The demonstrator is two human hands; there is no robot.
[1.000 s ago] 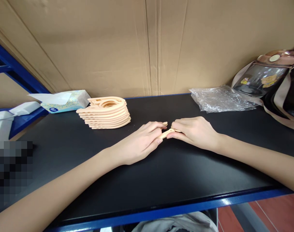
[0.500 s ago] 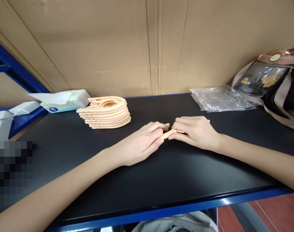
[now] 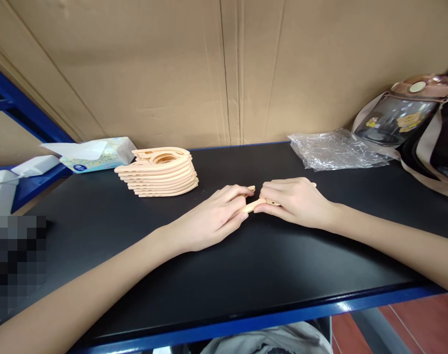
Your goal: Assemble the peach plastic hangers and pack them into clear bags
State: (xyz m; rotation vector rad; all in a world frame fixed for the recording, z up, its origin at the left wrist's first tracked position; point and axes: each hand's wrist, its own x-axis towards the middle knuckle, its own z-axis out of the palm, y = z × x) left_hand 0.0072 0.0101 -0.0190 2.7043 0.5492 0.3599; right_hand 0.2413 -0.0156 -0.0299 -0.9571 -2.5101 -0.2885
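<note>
A cream plastic folding hanger [image 3: 254, 206] spans the gap between my two hands, just over the black tabletop. My left hand [image 3: 218, 216] has its fingers closed round the left part, thumb along the near side. The right part is gripped by my right hand [image 3: 295, 199], whose thumb presses near the middle joint. Much of the hanger is hidden under my fingers; a small tip pokes out beyond the right hand. To the left of my hands sits a neat stack of folded cream hangers [image 3: 161, 177].
A tissue pack [image 3: 98, 155] lies at the back left, beside white boxes. Crumpled clear plastic wrap [image 3: 334, 150] is at the back right, near a strapped drinking bottle [image 3: 397, 118]. Cardboard [image 3: 154, 73] stands behind the table [image 3: 283, 265], which has a blue front edge.
The hanger's middle joint has shifted slightly between my hands, and a hole now shows closer to the right fingers. Both hands keep their grip; the whole view has moved a little.
</note>
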